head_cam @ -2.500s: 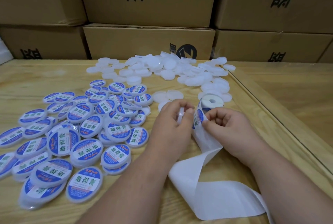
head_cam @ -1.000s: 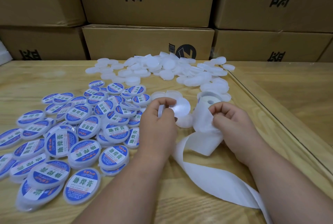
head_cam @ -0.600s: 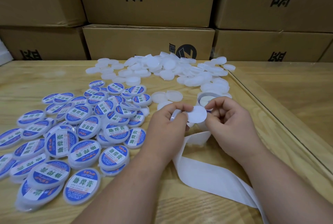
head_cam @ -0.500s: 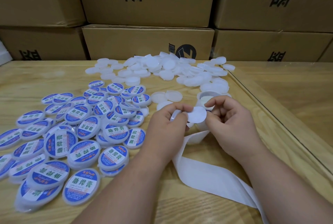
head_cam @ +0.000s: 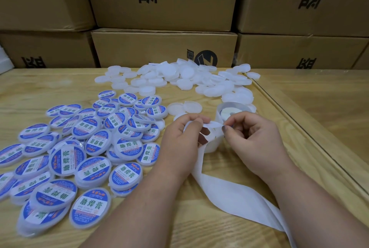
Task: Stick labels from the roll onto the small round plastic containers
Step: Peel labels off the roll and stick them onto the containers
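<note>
— Stacked cardboard boxes (head_cam: 163, 0) printed with black characters are seen behind a pale wooden table (head_cam: 199, 229). What is laid on it?

— Unlabelled white round containers (head_cam: 185, 78) are heaped at the far middle. Labelled containers (head_cam: 89, 170), marked in blue, white and green, are spread over the near left, some overlapping.

— And the roll?

— The label roll (head_cam: 231, 109) is stood on end just beyond the right hand (head_cam: 257, 142). Spent white backing strip (head_cam: 229, 192) is trailed from it toward the near right edge.

— How are the hands occupied?

— A white round container (head_cam: 209, 140) is pinched in the left hand (head_cam: 180, 144), between thumb and fingers, and kept above the table. A round label (head_cam: 212, 124) is gripped at its edge by the right thumb and forefinger and is laid across the container's top; whether it is fully stuck down cannot be told.
</note>
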The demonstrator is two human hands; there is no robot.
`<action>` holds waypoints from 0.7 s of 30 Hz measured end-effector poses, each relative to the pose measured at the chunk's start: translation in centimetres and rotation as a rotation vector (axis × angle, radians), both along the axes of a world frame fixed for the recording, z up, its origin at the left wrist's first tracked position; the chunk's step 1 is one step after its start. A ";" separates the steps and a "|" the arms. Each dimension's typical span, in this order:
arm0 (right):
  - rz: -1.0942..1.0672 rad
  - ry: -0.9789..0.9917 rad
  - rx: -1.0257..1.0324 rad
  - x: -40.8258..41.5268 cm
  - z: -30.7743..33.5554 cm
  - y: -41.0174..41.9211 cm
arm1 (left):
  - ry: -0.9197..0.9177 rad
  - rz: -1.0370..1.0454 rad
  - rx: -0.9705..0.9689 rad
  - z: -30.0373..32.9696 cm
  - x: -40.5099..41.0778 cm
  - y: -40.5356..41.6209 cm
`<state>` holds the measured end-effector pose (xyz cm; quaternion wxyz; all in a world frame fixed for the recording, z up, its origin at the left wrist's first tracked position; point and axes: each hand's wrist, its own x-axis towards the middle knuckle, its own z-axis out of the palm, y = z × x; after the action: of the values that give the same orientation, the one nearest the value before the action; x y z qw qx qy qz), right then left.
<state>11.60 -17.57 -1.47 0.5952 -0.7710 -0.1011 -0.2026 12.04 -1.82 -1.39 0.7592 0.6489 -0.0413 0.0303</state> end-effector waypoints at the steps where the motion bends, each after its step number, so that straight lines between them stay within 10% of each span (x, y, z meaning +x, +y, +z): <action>1: 0.007 -0.001 0.006 -0.1 0.0 0.1 | -0.021 -0.006 -0.005 0.0 0.0 0.0; 21: -0.045 0.225 0.449 0.5 0.7 -0.4 | 0.039 -0.089 -0.774 2.8 0.7 1.8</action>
<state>12.13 -17.99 -0.73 0.7545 -0.6392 0.0305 -0.1460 12.77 -0.06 1.38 0.9490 0.3128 -0.0404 -0.0015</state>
